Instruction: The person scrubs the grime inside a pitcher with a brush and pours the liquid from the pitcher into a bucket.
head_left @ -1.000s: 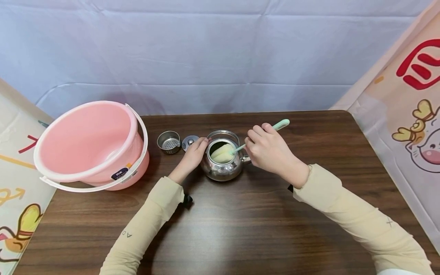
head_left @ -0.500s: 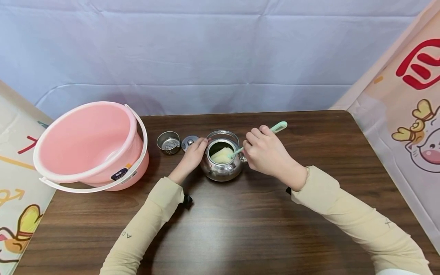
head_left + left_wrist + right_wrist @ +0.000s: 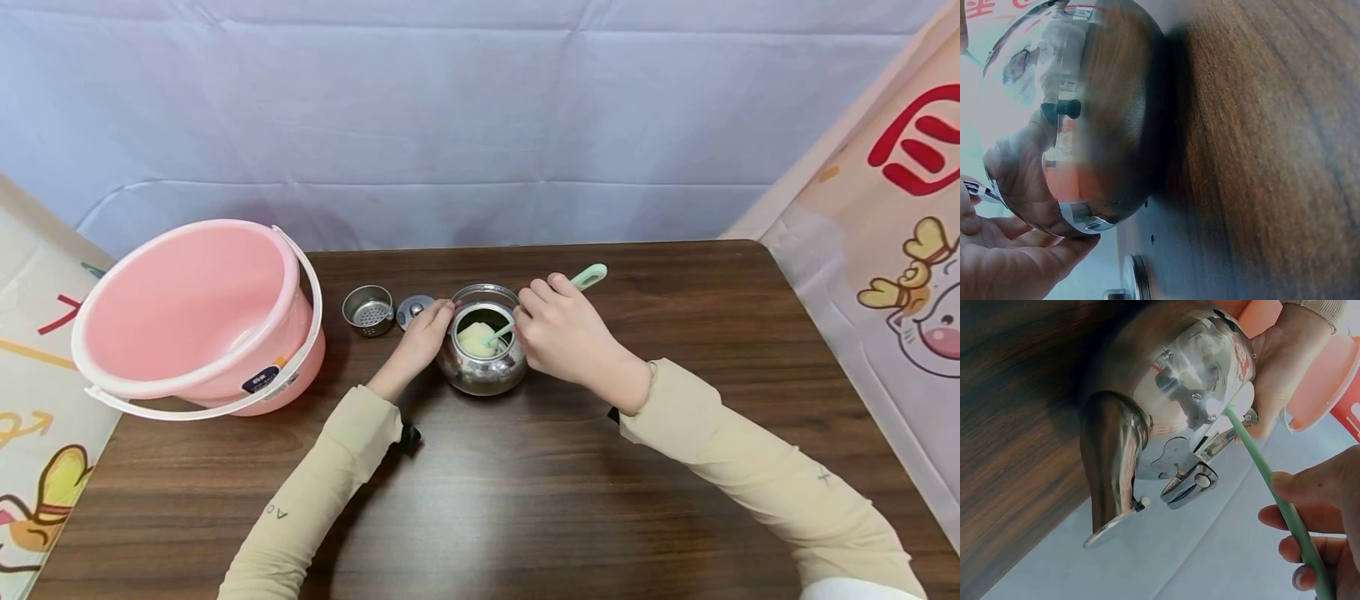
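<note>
Pink bucket (image 3: 187,308) is hogging the back left of the counter (image 3: 480,492), the strainer (image 3: 368,311) and lid (image 3: 411,312) are clogging the gap to the teapot (image 3: 480,377), and the brush (image 3: 475,339) is jutting from it. I'm seeing loads of passing room between the sleeves (image 3: 311,492).

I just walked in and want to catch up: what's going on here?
A person's right hand grips a green-handled tool, its pale yellow head inside the open metal teapot. The left hand rests against the teapot's side. The lid and strainer lie on the table to the left, with a pink bucket farther left.
</note>
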`<state>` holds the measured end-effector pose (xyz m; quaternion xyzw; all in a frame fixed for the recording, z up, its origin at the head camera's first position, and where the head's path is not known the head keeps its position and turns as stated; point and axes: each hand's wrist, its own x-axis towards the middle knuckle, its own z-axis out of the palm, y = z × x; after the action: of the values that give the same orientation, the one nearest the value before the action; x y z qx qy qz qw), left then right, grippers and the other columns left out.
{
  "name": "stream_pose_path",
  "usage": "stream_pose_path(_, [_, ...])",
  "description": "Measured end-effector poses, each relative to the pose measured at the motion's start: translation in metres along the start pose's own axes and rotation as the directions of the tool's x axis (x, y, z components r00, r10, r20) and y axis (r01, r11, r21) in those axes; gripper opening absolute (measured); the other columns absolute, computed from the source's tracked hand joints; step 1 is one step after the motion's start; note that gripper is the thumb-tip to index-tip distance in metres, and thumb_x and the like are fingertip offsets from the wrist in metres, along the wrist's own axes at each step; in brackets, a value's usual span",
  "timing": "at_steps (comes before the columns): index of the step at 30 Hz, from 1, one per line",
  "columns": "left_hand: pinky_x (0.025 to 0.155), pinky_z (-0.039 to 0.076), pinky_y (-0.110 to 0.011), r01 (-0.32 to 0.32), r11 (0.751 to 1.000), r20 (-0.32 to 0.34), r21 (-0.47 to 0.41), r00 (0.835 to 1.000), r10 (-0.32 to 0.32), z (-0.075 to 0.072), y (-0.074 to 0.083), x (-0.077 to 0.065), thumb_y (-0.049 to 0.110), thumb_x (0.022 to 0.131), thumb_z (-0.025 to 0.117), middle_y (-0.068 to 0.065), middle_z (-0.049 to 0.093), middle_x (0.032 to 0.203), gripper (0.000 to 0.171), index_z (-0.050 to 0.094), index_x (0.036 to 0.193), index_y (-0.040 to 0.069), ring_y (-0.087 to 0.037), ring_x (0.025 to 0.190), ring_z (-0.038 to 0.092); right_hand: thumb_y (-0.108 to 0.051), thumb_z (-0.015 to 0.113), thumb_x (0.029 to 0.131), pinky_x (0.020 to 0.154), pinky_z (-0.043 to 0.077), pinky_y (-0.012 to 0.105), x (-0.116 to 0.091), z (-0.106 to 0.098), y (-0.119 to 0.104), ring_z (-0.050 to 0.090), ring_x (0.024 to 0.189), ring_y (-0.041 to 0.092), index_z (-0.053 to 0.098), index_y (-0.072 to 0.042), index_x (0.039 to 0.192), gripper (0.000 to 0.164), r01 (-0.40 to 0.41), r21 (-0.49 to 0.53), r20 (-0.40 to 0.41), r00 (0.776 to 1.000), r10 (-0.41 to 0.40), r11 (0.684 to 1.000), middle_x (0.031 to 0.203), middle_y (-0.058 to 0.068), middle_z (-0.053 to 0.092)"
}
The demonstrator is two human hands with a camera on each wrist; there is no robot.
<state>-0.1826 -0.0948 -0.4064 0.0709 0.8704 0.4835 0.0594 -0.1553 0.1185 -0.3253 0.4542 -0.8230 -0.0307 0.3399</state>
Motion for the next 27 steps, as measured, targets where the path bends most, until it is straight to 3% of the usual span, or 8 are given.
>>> stream_pose_path(14, [0.104,0.031,-0.035,-0.004,1.000,0.004,-0.003,1.000,0.004,-0.001,0.001,0.000,0.026,0.097,0.028,-0.013,0.052,0.129,0.044,0.053,0.123,0.001,-0.025,0.125,0.041,-0.016,0.066,0.075,0.064,0.034,0.035,0.002,0.006,0.010,0.043,0.061,0.026,0.056,-0.004,0.058,0.023,-0.044,-0.044,0.043,0.998,0.046,0.998,0.062,0.008,0.046])
stream_pose_path(27, [0.105,0.030,-0.035,-0.016,1.000,0.013,-0.010,1.000,0.016,-0.001,0.001,-0.001,0.027,0.097,0.028,-0.014,0.052,0.129,0.044,0.053,0.122,0.001,-0.025,0.125,0.040,-0.019,0.067,0.077,0.060,0.033,0.037,-0.006,0.010,0.016,0.045,0.057,0.028,0.056,-0.003,0.059,0.027,-0.084,-0.045,0.048,0.995,0.086,0.995,0.060,0.008,0.048])
